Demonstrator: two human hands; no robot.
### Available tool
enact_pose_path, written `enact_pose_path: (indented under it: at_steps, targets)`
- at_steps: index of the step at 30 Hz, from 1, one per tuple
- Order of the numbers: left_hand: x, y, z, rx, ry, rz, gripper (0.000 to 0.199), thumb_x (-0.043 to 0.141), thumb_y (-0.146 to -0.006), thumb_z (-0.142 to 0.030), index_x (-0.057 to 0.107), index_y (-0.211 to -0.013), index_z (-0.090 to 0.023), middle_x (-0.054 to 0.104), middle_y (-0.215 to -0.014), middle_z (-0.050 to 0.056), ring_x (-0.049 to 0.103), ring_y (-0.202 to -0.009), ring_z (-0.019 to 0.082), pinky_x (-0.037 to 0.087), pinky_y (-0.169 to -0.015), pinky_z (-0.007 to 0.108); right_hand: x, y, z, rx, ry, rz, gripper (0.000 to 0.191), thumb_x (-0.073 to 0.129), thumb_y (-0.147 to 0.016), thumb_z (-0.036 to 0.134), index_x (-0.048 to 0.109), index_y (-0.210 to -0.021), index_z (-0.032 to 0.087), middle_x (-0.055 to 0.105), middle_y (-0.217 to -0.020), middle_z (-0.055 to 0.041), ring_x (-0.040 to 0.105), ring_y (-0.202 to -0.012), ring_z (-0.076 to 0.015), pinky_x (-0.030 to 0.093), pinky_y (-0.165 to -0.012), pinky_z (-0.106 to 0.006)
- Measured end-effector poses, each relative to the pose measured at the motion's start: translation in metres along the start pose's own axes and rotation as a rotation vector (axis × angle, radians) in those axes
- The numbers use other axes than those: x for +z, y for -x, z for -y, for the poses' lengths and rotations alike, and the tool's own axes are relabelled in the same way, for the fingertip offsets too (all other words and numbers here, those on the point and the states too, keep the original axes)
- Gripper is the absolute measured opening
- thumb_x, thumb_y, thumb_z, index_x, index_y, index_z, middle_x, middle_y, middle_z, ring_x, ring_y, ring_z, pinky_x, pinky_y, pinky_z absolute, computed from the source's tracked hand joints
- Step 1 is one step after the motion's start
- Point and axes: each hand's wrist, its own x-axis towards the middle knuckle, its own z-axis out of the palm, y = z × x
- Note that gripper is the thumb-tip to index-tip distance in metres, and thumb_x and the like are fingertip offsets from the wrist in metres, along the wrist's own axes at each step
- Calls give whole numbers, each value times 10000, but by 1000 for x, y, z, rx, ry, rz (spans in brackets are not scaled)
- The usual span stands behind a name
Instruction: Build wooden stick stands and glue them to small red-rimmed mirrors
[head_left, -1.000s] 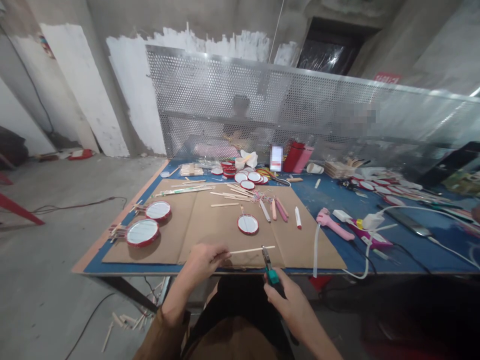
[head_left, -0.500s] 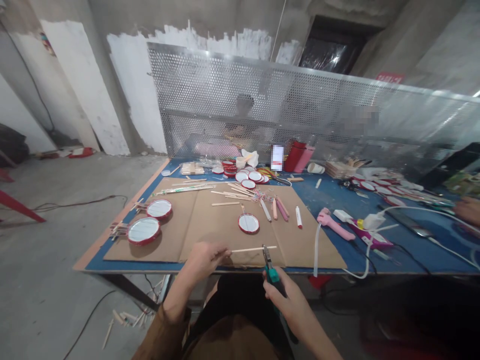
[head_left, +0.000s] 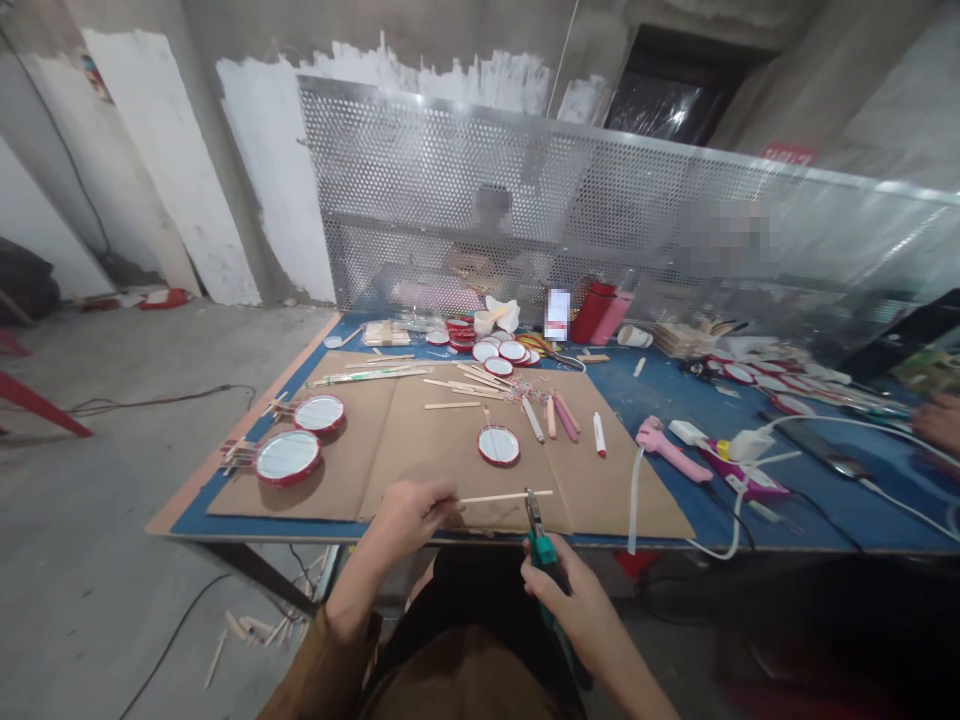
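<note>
My left hand (head_left: 420, 512) pinches one end of a thin wooden stick (head_left: 491, 498) above the front of the cardboard. In my right hand (head_left: 566, 585) are pliers-like cutters (head_left: 541, 540) with teal and black handles. Their jaws sit across the stick near its right end; whether they bite into it I cannot tell. Just beyond lies a round red-rimmed white disc (head_left: 499, 445) with a short stick at its top. Two similar discs with sticks and strings, one nearer (head_left: 288, 457) and one farther (head_left: 319, 412), rest at the left.
Flat wooden sticks (head_left: 469, 388), a white marker (head_left: 598, 434) and coloured pens lie on the cardboard (head_left: 420, 450). To the right are a pink glue gun (head_left: 671, 450), a purple power strip (head_left: 750, 480) and cables. A perforated metal screen (head_left: 435, 170) stands behind. Another person's hand (head_left: 937, 425) shows at far right.
The view has shifted very slightly. Both hands, the stick and the cutters keep almost the same places.
</note>
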Motion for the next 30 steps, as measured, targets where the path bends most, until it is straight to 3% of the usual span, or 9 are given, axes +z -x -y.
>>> enact_pose_path:
  at_steps: [12,22,26,30]
  targets:
    - [-4,-1,-3,18,-39,57,285,460,-933,-359,670,-810,-212,672,-700,2,590,-652,116,308,-598,209,2,2,-4,2,21,5,415,434,-805,539,563,-985,188,648,-921,-95,605,-878,-251,460,-829,-356]
    - [-1,3,-1,65,-80,42,334,404,-955,-378,687,-865,-226,686,-770,19,602,-713,125,327,-621,204,-2,2,1,-28,49,19,364,433,-810,499,585,-921,187,639,-754,-61,607,-766,-237,459,-767,-349]
    - [0,6,4,100,-57,20,343,393,-959,-379,688,-884,-221,690,-787,26,611,-735,131,343,-641,205,-6,1,2,-19,-89,87,328,501,-800,488,588,-885,183,611,-681,-25,598,-692,-199,465,-710,-314]
    - [0,8,5,120,-8,10,320,421,-941,-379,686,-858,-220,684,-767,21,604,-718,130,353,-639,209,-11,-1,10,88,-425,166,411,579,-750,564,576,-881,175,605,-692,-18,584,-571,-159,464,-583,-288]
